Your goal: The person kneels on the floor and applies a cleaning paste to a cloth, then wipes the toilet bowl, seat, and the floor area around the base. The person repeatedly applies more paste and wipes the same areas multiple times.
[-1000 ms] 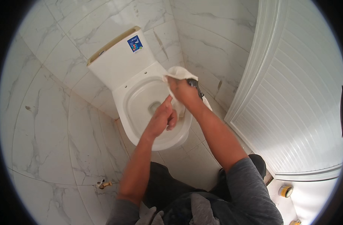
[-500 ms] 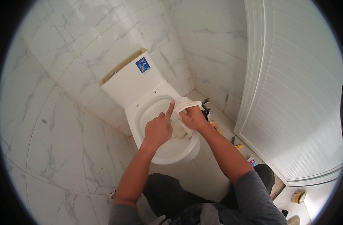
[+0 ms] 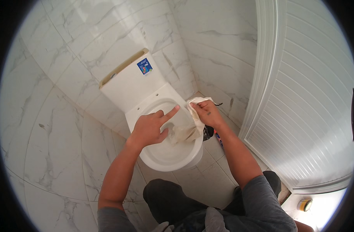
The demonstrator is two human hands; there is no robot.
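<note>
A white toilet (image 3: pixel 161 165) stands before me, its tank uncovered on top and two bolt holes showing behind the bowl. My right hand (image 3: pixel 208 115) grips an off-white cloth (image 3: pixel 196 123) at the bowl's right rim. The cloth's lower end hangs down into the bowl, where it looks wet and greyish. Over the left side of the bowl is my left hand (image 3: pixel 148 129), holding nothing. Its index finger is stretched out and the thumb stands apart, with the other fingers partly hidden.
A blue sticker (image 3: pixel 144 67) is on the tank. Beside the bowl's right side, a black object (image 3: pixel 208 133) lies on the tiled floor. A ribbed white door (image 3: pixel 304 96) stands at right, with a yellow-banded round container (image 3: pixel 304 205) near its bottom. Marble-patterned tiles cover the walls.
My right hand has shifted right, drawing the upper cloth out to the rim. My left hand has moved left, with its thumb now spread. The view has shifted slightly.
</note>
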